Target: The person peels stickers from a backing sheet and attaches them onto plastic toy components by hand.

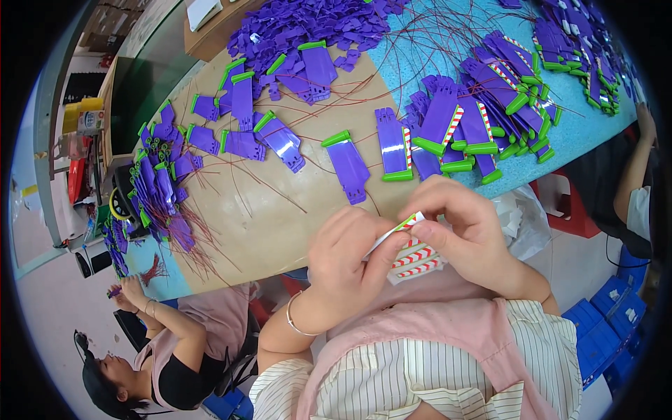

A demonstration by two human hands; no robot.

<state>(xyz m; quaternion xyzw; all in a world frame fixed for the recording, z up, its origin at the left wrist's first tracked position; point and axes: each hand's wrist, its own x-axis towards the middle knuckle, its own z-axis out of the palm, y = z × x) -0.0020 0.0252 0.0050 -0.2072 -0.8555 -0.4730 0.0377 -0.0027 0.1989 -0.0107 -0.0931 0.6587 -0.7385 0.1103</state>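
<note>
Between my two hands is a small sheet of red-and-white striped stickers (418, 263), held in front of my chest just off the table's near edge. My left hand (343, 248) is closed, thumb and fingers pinching the sheet's left side. With thumb and forefinger my right hand (465, 234) grips its upper right corner, where the edge looks bent back. A little green shows along that edge. Beyond my hands lie a purple plastic piece with a green end (348, 166) and another purple piece with a striped strip on its side (393, 143).
A heap of loose purple parts (308, 24) lies at the back. Striped purple-and-green pieces (483, 112) pile up at right, and wired ones (157, 182) at left. Thin red wires cross the table (273, 203). A co-worker (175, 336) sits at left; another person's arm (633, 168) shows at right.
</note>
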